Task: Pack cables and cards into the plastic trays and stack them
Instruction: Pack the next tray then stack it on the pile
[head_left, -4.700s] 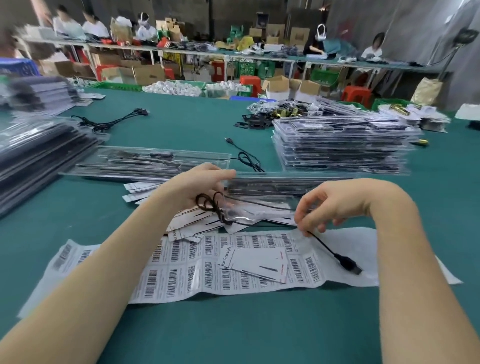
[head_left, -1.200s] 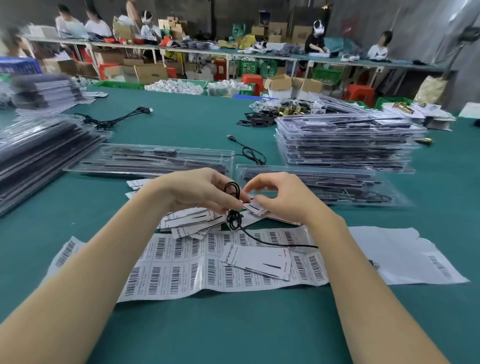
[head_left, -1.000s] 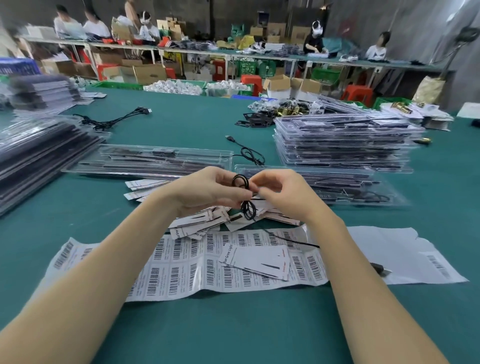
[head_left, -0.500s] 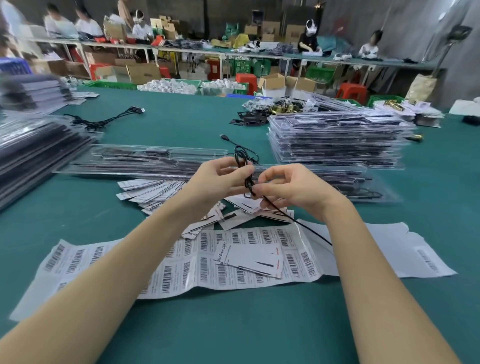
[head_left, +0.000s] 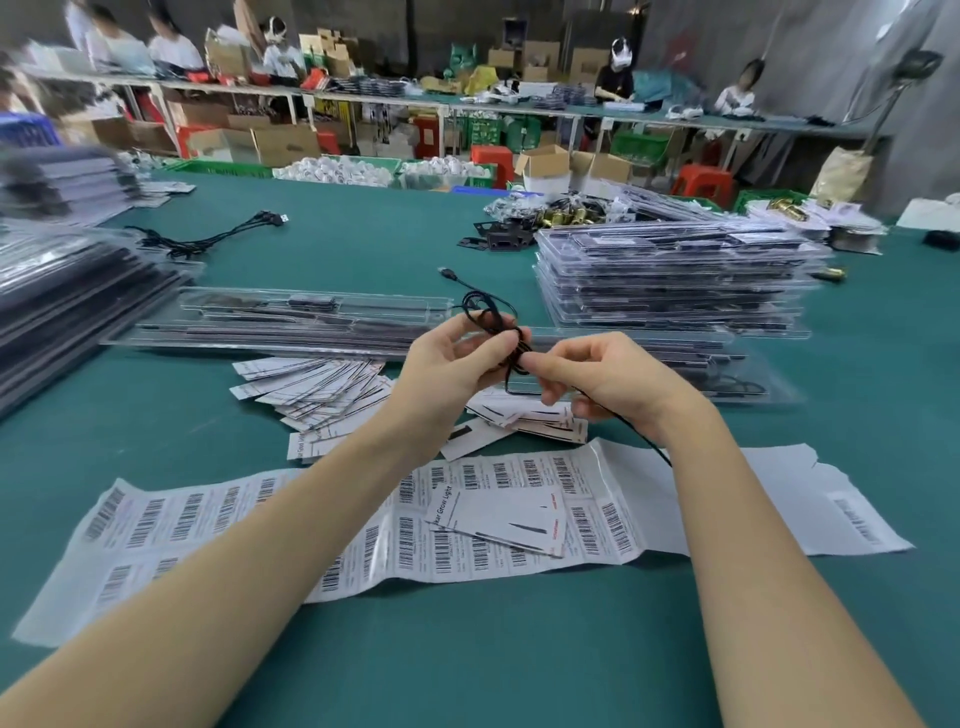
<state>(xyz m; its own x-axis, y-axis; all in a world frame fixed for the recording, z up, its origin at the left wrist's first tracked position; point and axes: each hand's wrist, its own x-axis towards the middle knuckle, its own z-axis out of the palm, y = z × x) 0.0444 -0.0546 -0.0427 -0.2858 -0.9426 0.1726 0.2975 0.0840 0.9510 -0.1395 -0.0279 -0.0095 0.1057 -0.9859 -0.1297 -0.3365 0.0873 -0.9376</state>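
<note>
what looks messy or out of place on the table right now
The cards behind the barcode sheet lie fanned in a loose, askew heap rather than a neat stack. One card sits alone, tilted on the barcode sheet. The white sheet at right has a ragged, torn top edge. No spill shows.

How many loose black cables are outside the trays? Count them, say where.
3. One cable coiled between left hand and right hand; a second cable on the table just behind them; one bundle far left, possibly several strands. Others may be hidden.
</note>
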